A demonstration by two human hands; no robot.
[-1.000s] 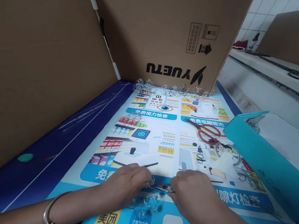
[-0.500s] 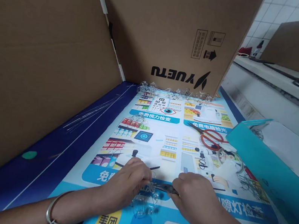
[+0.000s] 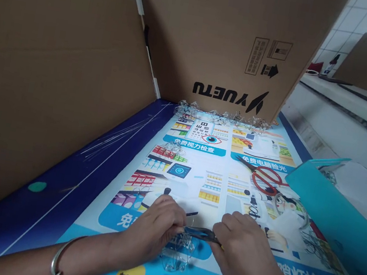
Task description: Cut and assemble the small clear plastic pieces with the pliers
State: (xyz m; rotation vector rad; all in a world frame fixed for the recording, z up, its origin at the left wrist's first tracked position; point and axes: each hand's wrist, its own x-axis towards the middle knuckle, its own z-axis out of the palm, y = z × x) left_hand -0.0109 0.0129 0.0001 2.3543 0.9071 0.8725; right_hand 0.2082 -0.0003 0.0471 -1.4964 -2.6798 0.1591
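The wire piece hangs below the left hand, whose fingers are curled in a tight pinch on it. The right hand is wrapped around the pliers, their tip at the left fingertips; whether it grips wire, I cannot tell. Beyond lie scissors, near a teal box, and more wire pieces along the cardboard.

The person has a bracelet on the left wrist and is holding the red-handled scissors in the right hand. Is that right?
Not quite: the head view shows the right hand holding pliers. The red-handled scissors lie on the printed sheet. The bracelet is indeed on the left wrist.
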